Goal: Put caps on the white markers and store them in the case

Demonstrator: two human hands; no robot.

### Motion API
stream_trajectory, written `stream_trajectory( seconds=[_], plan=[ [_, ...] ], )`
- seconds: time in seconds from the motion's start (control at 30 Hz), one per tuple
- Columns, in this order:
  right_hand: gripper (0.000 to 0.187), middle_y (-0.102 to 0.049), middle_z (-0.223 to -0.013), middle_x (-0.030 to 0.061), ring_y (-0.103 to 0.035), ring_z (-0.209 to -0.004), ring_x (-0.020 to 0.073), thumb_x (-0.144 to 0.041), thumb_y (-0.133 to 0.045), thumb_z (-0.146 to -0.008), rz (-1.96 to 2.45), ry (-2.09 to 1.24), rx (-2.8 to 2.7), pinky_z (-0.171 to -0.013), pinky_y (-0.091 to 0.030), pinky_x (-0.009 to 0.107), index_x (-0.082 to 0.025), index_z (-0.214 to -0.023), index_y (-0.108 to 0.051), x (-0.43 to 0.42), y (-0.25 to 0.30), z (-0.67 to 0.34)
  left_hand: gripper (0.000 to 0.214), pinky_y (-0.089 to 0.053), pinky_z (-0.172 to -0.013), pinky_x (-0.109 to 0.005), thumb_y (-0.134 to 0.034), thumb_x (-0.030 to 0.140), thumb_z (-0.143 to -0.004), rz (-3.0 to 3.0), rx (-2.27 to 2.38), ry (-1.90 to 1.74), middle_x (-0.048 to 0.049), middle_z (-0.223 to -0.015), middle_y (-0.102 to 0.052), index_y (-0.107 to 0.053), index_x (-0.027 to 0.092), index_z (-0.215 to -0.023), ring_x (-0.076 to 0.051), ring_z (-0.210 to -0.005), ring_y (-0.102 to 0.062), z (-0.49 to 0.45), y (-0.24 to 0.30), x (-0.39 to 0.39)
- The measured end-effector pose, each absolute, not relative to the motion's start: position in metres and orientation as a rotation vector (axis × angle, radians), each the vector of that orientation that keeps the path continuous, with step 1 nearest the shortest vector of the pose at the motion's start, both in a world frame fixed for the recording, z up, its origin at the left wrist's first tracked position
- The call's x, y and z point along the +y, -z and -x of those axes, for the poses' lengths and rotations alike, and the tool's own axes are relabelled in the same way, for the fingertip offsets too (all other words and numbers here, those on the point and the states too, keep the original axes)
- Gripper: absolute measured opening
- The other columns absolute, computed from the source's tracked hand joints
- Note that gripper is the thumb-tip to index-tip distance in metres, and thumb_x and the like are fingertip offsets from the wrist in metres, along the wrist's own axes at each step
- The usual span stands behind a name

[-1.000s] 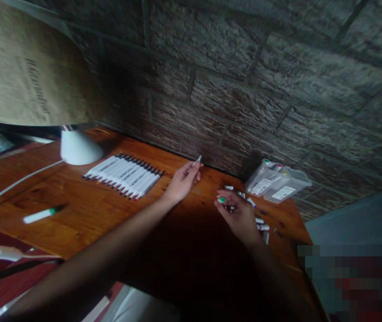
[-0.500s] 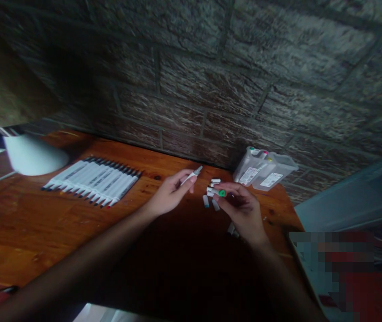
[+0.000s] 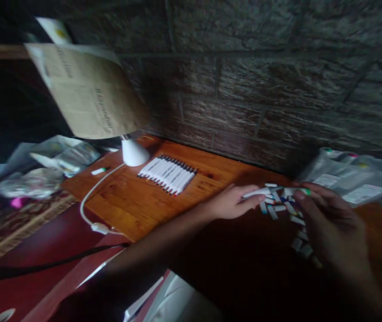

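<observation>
The left hand [image 3: 236,204] pinches a slim white marker [image 3: 257,192]; the right hand [image 3: 333,221] pinches a short white cap with a green end [image 3: 307,192], seemingly still apart from it. White dark-ended markers [image 3: 168,174] already lie aligned, left; short white caps [image 3: 280,208] lie loose, right.

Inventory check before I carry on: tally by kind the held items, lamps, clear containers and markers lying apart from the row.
Marker in left hand: 1
Green-ended cap in right hand: 1
Lamp: 1
Clear containers: 2
Marker lying apart: 1
Total: 6
</observation>
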State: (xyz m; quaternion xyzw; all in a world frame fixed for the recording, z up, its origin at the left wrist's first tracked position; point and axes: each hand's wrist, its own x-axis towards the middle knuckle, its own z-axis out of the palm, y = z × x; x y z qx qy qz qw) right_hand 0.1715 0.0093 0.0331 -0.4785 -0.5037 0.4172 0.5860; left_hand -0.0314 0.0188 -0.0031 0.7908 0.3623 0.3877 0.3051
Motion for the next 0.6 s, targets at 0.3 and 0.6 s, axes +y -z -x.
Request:
stream_trajectory(
  seconds=[0.3, 0.6],
  plan=[
    [0.035, -0.075, -0.095, 0.0042, -0.069, -0.081, 0.0225, -0.045, -0.081, -0.070, 1.267, -0.824, -1.290, -0.068, -0.057, 0.033, -0.029, -0.100, -0.075, 0.001, -0.034, -0.171, 0.027, -0.045, -0.080, -0.019, -0.048, 0.034, -0.100, -2.174, 0.888, -0.938, -0.0057, -0.102, -0.069, -0.065, 0.015, -0.109, -0.013, -0.092, -0.063, 0.035, -0.001, 0.015],
    [0.030, -0.071, -0.073, 0.0036, -0.063, -0.061, 0.0191, -0.052, -0.070, -0.080, 1.172, -0.688, -1.713, -0.058, -0.050, 0.031, -0.023, -0.077, -0.070, 0.017, -0.019, -0.191, 0.032, -0.043, -0.070, -0.023, -0.047, 0.041, -0.100, -2.315, 0.999, -0.829, -0.0028, -0.084, -0.071, -0.068, 0.017, -0.098, -0.013, -0.073, -0.064, 0.036, -0.007, 0.012]
  ],
)
